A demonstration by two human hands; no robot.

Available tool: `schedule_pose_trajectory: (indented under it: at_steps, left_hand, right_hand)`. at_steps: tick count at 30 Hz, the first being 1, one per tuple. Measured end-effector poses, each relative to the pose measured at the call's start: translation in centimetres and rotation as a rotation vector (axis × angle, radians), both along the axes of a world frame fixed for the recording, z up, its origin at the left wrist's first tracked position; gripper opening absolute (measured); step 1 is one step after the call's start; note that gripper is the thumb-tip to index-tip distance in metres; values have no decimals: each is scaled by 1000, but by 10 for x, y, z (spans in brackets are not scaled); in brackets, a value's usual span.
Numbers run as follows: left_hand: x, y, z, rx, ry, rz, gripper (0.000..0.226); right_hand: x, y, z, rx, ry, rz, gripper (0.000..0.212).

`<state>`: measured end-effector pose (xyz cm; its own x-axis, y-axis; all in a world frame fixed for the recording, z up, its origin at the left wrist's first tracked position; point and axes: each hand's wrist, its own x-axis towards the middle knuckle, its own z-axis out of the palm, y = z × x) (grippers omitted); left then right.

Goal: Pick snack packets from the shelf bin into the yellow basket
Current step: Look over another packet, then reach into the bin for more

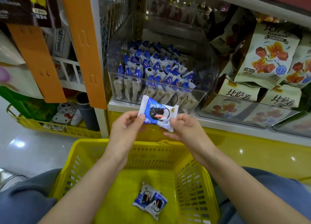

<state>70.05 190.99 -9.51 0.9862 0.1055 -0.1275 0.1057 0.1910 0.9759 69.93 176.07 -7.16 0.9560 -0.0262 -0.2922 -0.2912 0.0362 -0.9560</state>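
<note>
the clear shelf bin (207, 60) is full of blue and white snack packets (151, 69). the yellow basket (79, 149) below has two packets (149, 200) on its floor. one packet (157, 112) is held up between bin and basket. the left hand (124, 128) pinches its left end and the right hand (185, 128) pinches its right end. its long side runs left to right, picture side up. fingers hide its lower corners. the basket's near side is cut off.

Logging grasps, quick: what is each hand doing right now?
Left hand: pinching the snack packet by its left edge.
Right hand: pinching the same packet's lower right edge.
</note>
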Motion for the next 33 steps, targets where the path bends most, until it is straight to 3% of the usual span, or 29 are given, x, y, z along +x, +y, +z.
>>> schedule_pose_trajectory:
  at_steps: [3,5,6,9,12,15,20,23,27,29,31,33]
  left_hand:
    - [2,2,0,63,-48,66,12]
    - [1,4,-1,210,-134,68,15]
    - [0,3,-2,297,-187,50,16]
    - [-5,-1,-5,424,-292,-54,17]
    - [-8,-5,-9,429,-290,-122,19]
    - [-7,-6,-9,366,-227,-141,16]
    - [-5,-5,-9,261,-153,-206,16]
    - [-5,-7,-9,253,-123,-187,10]
    - [-5,-2,-14,471,-170,-81,14]
    - [-4,0,-14,558,-157,-137,17]
    - [-4,-2,-11,418,-18,-231,32]
    - [-4,-5,-6,146,177,-297,47]
  right_hand:
    - [-5,2,-5,-431,-15,162,10]
    - [-9,1,-8,-717,-147,193,34]
    - [-10,1,-7,-754,-225,186,44]
    - [-12,4,-3,-689,-379,196,35]
    - [-10,5,-3,-684,-410,185,11]
    - [-11,6,-3,-690,-427,192,6]
    - [-16,3,1,-1011,-705,285,15]
    - [-17,2,3,-1085,-760,263,13]
    - [-12,-1,3,-1016,-728,111,10]
    - [-10,-2,4,-937,-705,20,8]
    - [-12,-2,5,-866,-707,-5,6]
    - [-15,0,4,-859,-733,88,6]
